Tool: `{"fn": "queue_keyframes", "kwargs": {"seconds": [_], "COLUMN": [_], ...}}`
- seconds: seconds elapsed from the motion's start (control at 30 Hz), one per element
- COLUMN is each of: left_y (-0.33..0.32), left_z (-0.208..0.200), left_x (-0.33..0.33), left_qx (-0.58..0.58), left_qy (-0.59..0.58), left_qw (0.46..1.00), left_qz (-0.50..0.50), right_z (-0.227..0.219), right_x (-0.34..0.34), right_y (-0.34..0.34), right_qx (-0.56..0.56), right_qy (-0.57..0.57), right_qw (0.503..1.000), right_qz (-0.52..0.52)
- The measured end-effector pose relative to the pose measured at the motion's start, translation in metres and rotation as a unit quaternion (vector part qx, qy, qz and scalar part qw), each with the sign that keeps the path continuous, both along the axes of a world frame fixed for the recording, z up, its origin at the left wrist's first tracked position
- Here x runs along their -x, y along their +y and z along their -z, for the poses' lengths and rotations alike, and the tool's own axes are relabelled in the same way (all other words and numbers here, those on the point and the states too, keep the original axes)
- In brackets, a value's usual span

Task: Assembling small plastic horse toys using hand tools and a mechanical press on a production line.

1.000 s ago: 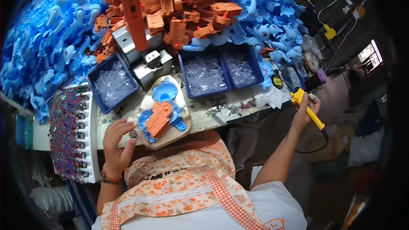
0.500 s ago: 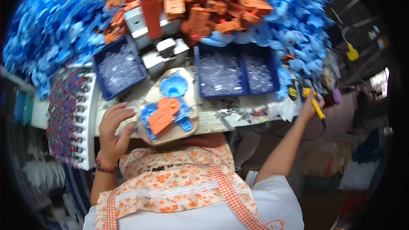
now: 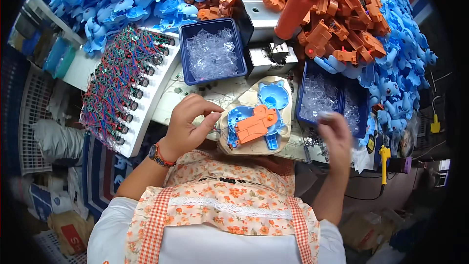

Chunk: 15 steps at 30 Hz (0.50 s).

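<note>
A blue plastic toy shell lies in a pale shaped holder, with an orange plastic housing on top of it. Just left of the holder is my left hand, its thumb and forefinger nearly meeting; a thin dark wire shows below them, and what they pinch is too small to make out. My right hand, smeared by motion, is at the front of the right-hand blue bin and appears free of the soldering iron. That yellow-handled soldering iron hangs upright at the table's right end, its cord trailing below.
A white board carries many wired round parts at the left. Small clear plastic pieces fill a blue bin and a divided blue bin. Behind rise an orange lever press, orange housings and heaped blue shells.
My right hand has let go of the soldering iron and moved left toward the bin. My left thumb and forefinger have closed together beside the holder. The whole view has shifted and turned.
</note>
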<state>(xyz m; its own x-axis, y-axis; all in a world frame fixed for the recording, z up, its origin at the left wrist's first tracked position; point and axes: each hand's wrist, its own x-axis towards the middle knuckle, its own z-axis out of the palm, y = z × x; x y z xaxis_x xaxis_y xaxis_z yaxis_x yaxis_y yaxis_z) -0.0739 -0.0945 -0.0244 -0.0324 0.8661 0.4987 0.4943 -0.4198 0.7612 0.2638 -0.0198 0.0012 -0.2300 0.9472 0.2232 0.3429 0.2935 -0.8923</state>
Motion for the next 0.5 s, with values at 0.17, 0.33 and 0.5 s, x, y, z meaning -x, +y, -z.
{"fn": "queue_keyframes", "kwargs": {"seconds": [0.17,0.33,0.5], "left_y": [-0.019,-0.047,-0.054], "left_z": [0.001,0.013,0.029], "left_x": [0.009,0.022,0.017], "left_qx": [-0.023,0.062,0.125], "left_qy": [-0.009,-0.051,-0.103], "left_qw": [1.0,0.997,0.986], "left_qz": [0.0,-0.003,0.033], "right_z": [-0.027,-0.043,-0.038], "right_x": [0.093,0.112,0.109], "right_y": [0.028,0.041,0.048], "right_qx": [-0.088,-0.01,-0.041], "right_qy": [-0.303,-0.404,-0.41], "right_qw": [0.922,0.875,0.858], "right_qz": [-0.224,-0.266,-0.307]}}
